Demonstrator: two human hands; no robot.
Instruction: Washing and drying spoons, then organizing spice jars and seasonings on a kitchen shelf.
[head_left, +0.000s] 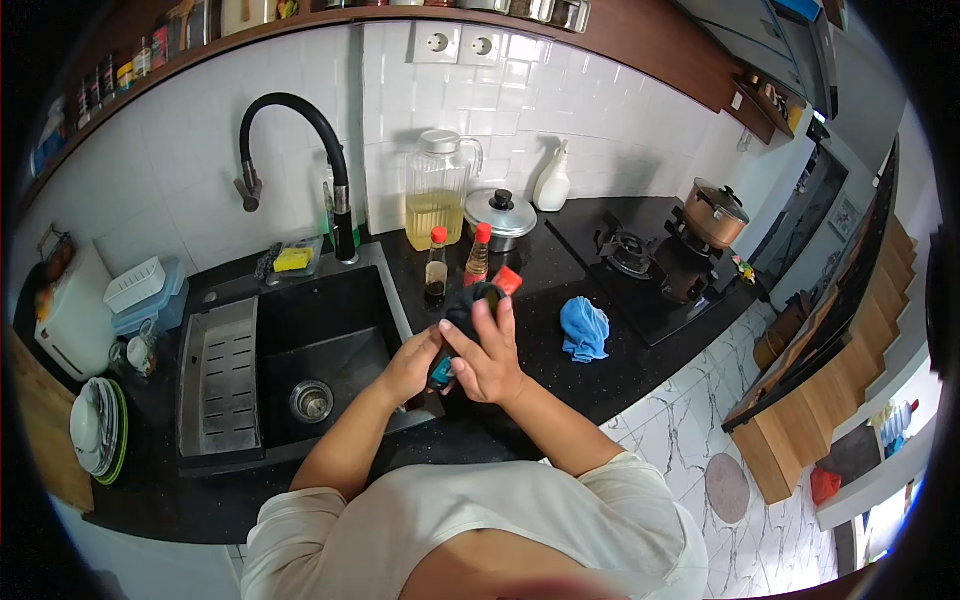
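Observation:
My left hand (411, 367) is closed around a dark bottle (440, 369) with a blue-green label, over the counter just right of the sink. A dark cloth (466, 304) lies over the bottle's upper part. My right hand (487, 360) is against the cloth and the bottle's side, its fingers spread. Just behind my hands stand two glass bottles with red caps, one with dark liquid (436, 270) and one reddish (478, 255). Another red cap or red item (508, 280) shows beside my right fingertips; what it belongs to is hidden. A crumpled blue cloth (585, 330) lies to the right.
The black sink (322, 360) with a tall faucet (341, 217) is at left, plates (97, 431) beyond it. A glass pitcher (436, 195), a lidded pot (501, 214) and a white spray bottle (553, 180) stand along the wall. The gas hob (637, 262) holds a copper-coloured pot (715, 214).

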